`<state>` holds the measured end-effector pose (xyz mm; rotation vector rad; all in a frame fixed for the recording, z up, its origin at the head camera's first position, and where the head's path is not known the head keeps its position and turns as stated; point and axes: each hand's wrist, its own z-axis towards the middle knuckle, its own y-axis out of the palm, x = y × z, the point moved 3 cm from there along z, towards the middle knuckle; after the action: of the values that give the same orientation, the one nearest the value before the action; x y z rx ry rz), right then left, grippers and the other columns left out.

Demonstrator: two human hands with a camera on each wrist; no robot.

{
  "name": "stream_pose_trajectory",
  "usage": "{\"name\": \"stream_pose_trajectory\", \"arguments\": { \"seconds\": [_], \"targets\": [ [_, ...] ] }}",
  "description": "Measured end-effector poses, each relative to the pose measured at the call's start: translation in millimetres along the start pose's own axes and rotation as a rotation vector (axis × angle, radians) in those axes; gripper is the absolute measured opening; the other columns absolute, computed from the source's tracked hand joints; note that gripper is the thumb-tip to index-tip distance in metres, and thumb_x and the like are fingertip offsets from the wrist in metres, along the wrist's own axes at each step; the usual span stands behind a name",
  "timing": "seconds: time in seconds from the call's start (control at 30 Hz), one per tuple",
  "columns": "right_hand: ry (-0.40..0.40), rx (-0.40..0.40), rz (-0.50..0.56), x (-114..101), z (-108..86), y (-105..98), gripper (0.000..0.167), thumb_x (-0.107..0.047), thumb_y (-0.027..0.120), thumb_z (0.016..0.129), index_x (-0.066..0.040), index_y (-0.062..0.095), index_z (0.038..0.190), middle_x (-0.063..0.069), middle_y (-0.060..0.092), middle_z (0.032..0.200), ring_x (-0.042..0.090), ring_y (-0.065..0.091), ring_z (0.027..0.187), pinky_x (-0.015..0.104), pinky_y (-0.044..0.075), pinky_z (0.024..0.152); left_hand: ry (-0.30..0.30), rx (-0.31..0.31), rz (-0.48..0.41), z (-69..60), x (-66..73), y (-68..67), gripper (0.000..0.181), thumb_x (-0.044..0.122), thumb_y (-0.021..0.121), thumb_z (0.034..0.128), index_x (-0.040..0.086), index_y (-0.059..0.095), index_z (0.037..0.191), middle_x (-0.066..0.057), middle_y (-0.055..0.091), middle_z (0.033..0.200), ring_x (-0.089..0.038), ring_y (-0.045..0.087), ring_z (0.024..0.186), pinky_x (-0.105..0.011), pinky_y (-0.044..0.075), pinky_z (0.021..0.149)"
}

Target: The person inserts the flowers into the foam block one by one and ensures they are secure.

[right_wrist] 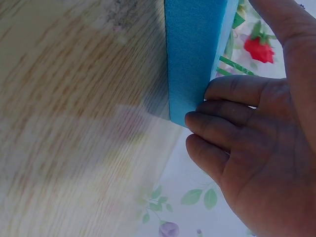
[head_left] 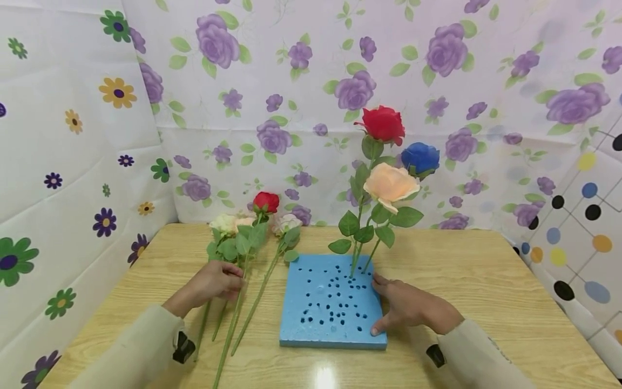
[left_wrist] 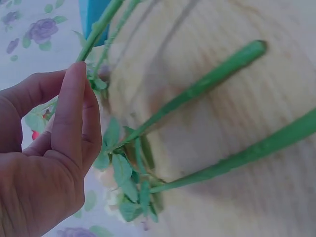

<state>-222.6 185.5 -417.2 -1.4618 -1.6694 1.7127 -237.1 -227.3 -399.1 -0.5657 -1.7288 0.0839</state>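
My left hand (head_left: 221, 281) pinches the green stem (left_wrist: 101, 29) of a red rose (head_left: 266, 202) between thumb and fingers. That rose leans over other flowers lying on the table: a cream rose (head_left: 223, 223) and a pale pink-white rose (head_left: 288, 223), with a peach bloom partly hidden. My right hand (head_left: 413, 305) rests against the right side of a blue foam block (head_left: 311, 319), its fingers touching the side face and its thumb on the top near the front corner. Standing in the block's holes are a red rose (head_left: 384, 125), a blue rose (head_left: 420, 158) and a peach rose (head_left: 391, 185).
The block's top has many small holes, and its far right part holds the upright stems. A wood-grain table (head_left: 461, 259) carries everything. Flower-printed cloth (head_left: 291, 108) hangs behind the table, with more patterned cloth at the left and right.
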Motion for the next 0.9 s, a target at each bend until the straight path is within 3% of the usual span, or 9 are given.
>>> {"name": "stream_pose_trajectory", "arguments": {
  "seconds": [0.23, 0.47, 0.9],
  "targets": [
    [0.005, 0.003, 0.004, 1.3, -0.3, -0.3, 0.112, -0.057, 0.085, 0.071, 0.010, 0.039, 0.147, 0.028, 0.025, 0.158, 0.048, 0.032, 0.140, 0.057, 0.036, 0.111, 0.040, -0.003, -0.017, 1.6, 19.6, -0.7, 0.036, 0.000, 0.061, 0.0967, -0.019, 0.052, 0.126, -0.026, 0.060, 0.113, -0.037, 0.064, 0.103, -0.042, 0.061, 0.081],
    [0.007, 0.006, -0.001, 1.4, -0.6, 0.0, 0.112, -0.057, 0.085, 0.071, 0.011, 0.038, 0.147, 0.028, 0.024, 0.158, 0.047, 0.033, 0.140, 0.057, 0.036, 0.111, 0.100, 0.001, 0.021, 1.8, 46.7, 1.2, 0.032, 0.004, 0.063, 0.0966, -0.014, 0.056, 0.122, -0.018, 0.060, 0.107, -0.027, 0.066, 0.097, -0.041, 0.061, 0.082],
    [0.020, 0.003, 0.002, 1.1, -1.0, 0.8, 0.112, -0.056, 0.085, 0.071, 0.010, 0.038, 0.148, 0.027, 0.024, 0.159, 0.047, 0.032, 0.140, 0.056, 0.036, 0.112, 0.166, 0.001, -0.010, 14.2, 87.7, 5.1, 0.028, 0.004, 0.064, 0.0965, -0.010, 0.057, 0.119, -0.014, 0.059, 0.104, -0.026, 0.064, 0.096, -0.042, 0.059, 0.087]
  ]
}}
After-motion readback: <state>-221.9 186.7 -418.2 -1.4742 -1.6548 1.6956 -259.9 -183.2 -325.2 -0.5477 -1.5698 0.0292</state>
